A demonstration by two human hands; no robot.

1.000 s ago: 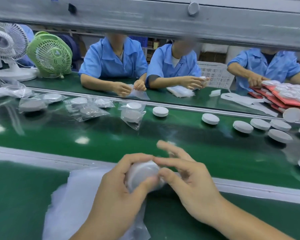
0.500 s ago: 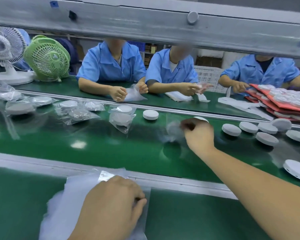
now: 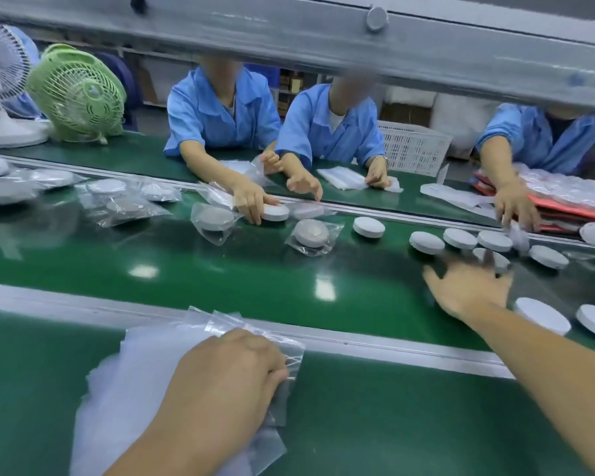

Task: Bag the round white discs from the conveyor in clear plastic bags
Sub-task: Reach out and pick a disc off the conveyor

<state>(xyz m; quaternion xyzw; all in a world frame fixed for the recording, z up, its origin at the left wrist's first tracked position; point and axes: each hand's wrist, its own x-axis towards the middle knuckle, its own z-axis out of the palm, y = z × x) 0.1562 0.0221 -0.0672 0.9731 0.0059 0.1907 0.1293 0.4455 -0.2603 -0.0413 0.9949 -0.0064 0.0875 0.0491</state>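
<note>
Several bare round white discs lie on the green conveyor belt (image 3: 255,280) at the right, among them a near disc (image 3: 541,316) and a far disc (image 3: 426,242). My right hand (image 3: 471,286) is stretched out over the belt with fingers spread, blurred, just short of a disc (image 3: 492,259) that it partly hides. It holds nothing. A bagged disc (image 3: 312,234) lies mid-belt. My left hand (image 3: 227,376) rests on a pile of clear plastic bags (image 3: 124,383) on the near green table, fingers curled over a bag's edge.
Several bagged discs (image 3: 117,201) lie on the belt at the left. Three people in blue coats work opposite; one person's hand (image 3: 251,201) grips a disc. Two fans (image 3: 79,94) stand far left. A grey beam (image 3: 289,32) crosses overhead. Red trays (image 3: 564,211) sit far right.
My right hand carried the bagged disc out, let it go on the belt, then swung right toward the bare discs. My left hand dropped onto the bag pile and stayed.
</note>
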